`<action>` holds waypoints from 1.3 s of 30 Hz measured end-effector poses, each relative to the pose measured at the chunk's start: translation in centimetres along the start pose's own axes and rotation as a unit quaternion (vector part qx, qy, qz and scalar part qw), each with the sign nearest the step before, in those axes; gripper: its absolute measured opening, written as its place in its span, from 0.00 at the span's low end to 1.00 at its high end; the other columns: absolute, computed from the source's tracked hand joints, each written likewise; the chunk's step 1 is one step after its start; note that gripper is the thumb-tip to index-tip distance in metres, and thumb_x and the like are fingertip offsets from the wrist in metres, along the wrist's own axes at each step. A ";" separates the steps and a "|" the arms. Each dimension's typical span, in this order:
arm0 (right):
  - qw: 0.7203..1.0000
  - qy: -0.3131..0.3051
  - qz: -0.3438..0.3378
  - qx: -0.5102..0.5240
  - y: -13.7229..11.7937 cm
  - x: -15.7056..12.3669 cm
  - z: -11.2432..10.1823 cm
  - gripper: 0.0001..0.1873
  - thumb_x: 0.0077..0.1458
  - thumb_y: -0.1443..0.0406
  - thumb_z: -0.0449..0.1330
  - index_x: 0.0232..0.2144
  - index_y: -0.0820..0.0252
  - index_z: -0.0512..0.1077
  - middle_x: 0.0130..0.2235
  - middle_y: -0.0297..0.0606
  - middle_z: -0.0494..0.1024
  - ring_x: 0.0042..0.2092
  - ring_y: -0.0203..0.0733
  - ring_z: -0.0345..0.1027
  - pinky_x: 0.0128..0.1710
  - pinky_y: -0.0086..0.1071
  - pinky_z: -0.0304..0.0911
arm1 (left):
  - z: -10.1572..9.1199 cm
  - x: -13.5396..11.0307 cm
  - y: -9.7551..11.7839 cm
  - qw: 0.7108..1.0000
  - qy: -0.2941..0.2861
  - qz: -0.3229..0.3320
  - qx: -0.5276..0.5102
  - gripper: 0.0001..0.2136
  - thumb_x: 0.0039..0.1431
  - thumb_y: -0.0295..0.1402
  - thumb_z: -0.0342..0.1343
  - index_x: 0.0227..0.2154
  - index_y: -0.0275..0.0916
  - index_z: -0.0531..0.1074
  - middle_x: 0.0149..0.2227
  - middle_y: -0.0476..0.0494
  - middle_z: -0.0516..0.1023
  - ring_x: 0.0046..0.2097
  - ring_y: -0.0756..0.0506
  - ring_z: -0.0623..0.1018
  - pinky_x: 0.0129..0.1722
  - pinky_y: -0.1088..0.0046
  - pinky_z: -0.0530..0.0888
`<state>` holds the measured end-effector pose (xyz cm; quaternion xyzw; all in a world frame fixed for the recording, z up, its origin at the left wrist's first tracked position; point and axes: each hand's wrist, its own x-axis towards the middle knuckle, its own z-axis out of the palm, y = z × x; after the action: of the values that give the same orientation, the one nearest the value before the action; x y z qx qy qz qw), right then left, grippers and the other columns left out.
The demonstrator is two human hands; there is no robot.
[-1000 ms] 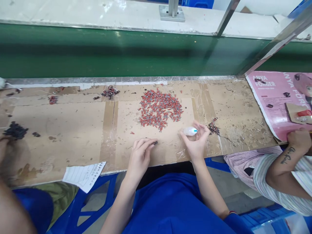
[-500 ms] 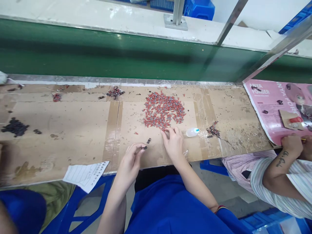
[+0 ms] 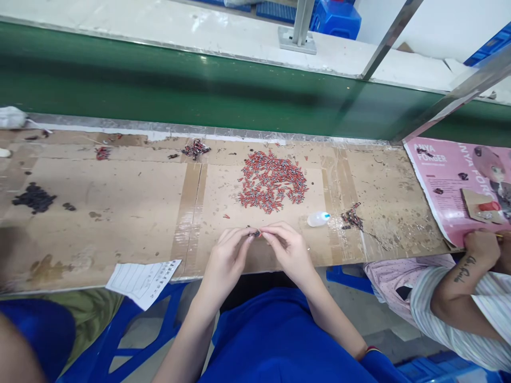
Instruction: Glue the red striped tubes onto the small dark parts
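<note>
My left hand is closed in a pinch on a small black part. Fingertip to fingertip with it, my right hand pinches a small red piece against the black part; the exact contact is too small to make out. Just beyond my hands lies a wide pile of small red pieces with silvery ends. One loose red piece rests to the left of the pile. A white squeeze bottle with a blue tip lies right of my right hand.
Small clusters of red-and-black pieces lie at the back and at right. A black heap sits far left. A paper sheet overhangs the front edge. A co-worker's arm rests by a pink poster.
My right hand has drawn back from the pile's edge with a red piece. My left hand has moved right and up, so both hands now meet. The view has shifted slightly.
</note>
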<state>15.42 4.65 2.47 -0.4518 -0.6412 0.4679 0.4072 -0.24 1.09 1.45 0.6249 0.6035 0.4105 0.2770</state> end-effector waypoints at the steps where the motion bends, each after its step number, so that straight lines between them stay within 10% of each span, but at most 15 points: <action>1: 1.000 0.008 0.002 0.001 0.0 -0.1 0.0 0.09 0.59 0.63 0.58 0.35 0.55 0.79 0.36 0.39 0.80 0.37 0.39 0.76 0.38 0.32 0.73 | 0.1 0.0 0.1 1.000 -0.003 0.004 -0.001 0.09 0.63 0.34 0.50 0.38 0.43 0.75 0.39 0.44 0.81 0.43 0.44 0.78 0.44 0.66 0.75; 27: 0.997 0.068 -0.019 -0.019 0.3 -2.1 -0.2 0.09 0.56 0.68 0.59 0.35 0.59 0.81 0.31 0.40 0.79 0.32 0.38 0.74 0.33 0.30 0.72 | 0.9 0.3 2.1 0.977 -0.074 -0.144 -0.137 0.13 0.56 0.40 0.55 0.34 0.37 0.78 0.36 0.41 0.83 0.41 0.43 0.81 0.45 0.66 0.77; 39: 0.944 0.003 0.199 0.263 1.2 -1.7 -2.1 0.14 0.37 0.57 0.74 0.27 0.56 0.81 0.31 0.38 0.84 0.36 0.45 0.79 0.43 0.40 0.75 | 1.6 -0.5 3.1 0.983 -0.081 -0.116 -0.119 0.11 0.57 0.37 0.52 0.36 0.38 0.77 0.37 0.42 0.82 0.40 0.44 0.80 0.44 0.67 0.76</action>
<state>18.12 3.71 1.67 -0.4485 -0.3913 0.6897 0.4123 2.79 0.44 3.13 0.5442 0.5945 0.3926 0.4431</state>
